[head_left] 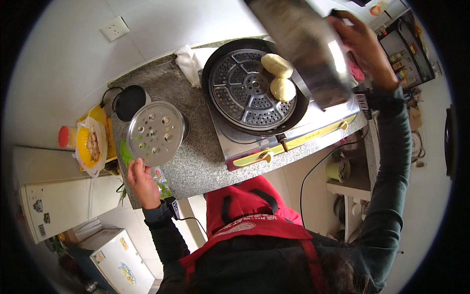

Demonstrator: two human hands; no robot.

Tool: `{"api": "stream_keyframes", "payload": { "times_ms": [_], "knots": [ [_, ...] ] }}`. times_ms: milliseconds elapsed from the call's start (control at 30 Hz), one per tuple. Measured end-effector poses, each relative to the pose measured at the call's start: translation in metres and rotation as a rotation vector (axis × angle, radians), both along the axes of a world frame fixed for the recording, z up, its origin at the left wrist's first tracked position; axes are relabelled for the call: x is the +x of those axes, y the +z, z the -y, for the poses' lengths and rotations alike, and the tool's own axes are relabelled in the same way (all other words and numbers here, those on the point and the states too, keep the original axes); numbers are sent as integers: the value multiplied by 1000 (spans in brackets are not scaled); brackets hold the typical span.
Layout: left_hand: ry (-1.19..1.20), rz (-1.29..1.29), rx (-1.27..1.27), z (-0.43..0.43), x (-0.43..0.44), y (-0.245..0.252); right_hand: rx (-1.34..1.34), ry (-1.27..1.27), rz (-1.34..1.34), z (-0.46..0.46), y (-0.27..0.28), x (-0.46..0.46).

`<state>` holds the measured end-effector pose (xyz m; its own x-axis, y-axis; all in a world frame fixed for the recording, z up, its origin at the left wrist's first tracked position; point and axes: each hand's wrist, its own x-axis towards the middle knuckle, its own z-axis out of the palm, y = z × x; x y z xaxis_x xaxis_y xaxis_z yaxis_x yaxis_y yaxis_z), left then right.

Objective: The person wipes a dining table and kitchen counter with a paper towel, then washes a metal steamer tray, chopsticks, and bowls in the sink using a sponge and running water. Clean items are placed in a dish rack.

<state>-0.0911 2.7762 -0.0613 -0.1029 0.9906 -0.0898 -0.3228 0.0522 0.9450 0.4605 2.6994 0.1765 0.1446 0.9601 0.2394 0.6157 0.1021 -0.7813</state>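
Above the gas stove (238,147), my right hand (361,46) grips a large blurred metal lid (312,51), tilted on edge beside the wok. Two pale peeled pieces of food, perhaps potatoes (277,65), touch each other on the right part of a perforated metal steamer rack (238,92). That rack sits inside a black wok (257,133). On the left, my left hand (142,180) pinches the near rim of a round perforated metal plate (156,132), which is over a metal bowl or pot on the counter.
A small black pan (130,101) stands behind the plate. Farther left are a yellow basket of eggs or similar food (91,147) and a red-lidded jar (67,136). A white cloth (189,64) lies left of the wok. Green-and-clear packaging (161,182) lies near the counter's front edge.
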Motion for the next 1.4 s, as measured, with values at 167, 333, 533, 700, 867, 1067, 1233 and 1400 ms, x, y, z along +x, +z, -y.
{"api": "stream_keyframes", "payload": {
  "times_ms": [167,333,533,700,867,1067,1233,1400],
  "knots": [
    [9,66,42,5,16,24,-18,-217,450,-46,-50,-74],
    [18,65,99,-1,31,42,-24,-103,507,-53,-85,-118],
    [-40,68,170,4,63,65,-134,-141,452,-51,-102,-114],
    [-117,100,214,38,121,103,49,-57,314,20,-92,-77],
    [-146,7,215,106,198,135,180,-203,221,193,-107,4],
    [-430,83,249,196,390,141,-53,-568,-131,461,-162,117],
    [-737,116,218,307,582,133,-107,-1111,-572,649,-191,211],
    [-1066,113,68,407,770,116,37,-1479,-803,776,-226,337]
  ]
}}
